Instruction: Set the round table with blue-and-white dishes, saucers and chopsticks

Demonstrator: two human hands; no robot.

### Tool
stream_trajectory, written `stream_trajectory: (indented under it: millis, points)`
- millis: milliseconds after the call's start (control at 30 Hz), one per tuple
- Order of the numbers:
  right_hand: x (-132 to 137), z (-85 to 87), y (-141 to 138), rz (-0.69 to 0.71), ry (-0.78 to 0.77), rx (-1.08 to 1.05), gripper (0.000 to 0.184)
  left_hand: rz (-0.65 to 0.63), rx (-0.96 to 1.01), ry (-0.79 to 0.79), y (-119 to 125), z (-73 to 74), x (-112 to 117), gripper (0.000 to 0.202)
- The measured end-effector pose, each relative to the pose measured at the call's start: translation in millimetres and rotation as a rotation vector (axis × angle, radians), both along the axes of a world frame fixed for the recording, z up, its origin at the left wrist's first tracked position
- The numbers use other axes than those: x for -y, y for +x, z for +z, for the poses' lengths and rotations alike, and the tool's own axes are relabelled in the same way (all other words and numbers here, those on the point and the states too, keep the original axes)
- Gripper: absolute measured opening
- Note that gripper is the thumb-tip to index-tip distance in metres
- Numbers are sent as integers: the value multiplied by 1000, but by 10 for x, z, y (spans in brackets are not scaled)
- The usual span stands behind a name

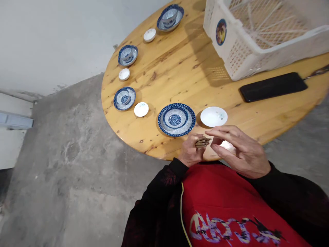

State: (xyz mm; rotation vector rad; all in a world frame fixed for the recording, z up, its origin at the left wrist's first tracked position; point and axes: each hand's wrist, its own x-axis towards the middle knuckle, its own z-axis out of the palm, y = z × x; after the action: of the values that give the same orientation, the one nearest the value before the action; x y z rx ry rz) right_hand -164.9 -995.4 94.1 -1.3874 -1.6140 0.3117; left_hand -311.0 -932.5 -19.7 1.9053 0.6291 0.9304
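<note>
1. Chopsticks [203, 141] are clamped in the left hand [191, 152], over the desk [167, 68] edge.
2. Right hand [240, 152] is held just beside their tips, fingers apart.
3. Plate [176, 119] and saucer [214, 116] are set just beyond.

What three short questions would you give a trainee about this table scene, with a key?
1. True or false: the left hand holds a bundle of brown sticks.
2. How many blue-patterned plates stand on the wooden table?
3. What lies on the table beside the white crate? A: a black flat device. B: a red cup. C: a green bottle.
Key: 1 true. 2 four. 3 A.
</note>
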Motion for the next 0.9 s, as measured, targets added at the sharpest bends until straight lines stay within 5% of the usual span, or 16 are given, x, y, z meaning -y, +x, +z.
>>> stream_trajectory:
  millis: [200,533,733,900]
  points:
    - [-149,150,-14,93,78,-37,50,-72,37,75,18,-19,-40,37]
    - [-210,95,-37,-67,90,-78,27,-34,-3,-106,92,-4,-56,45]
    - [-209,214,-38,-184,-24,-108,11,9,38,-223,120,240,-59,48]
    - [-316,420,314,-435,-9,-256,10,215,6,-249,68,437,-99,44]
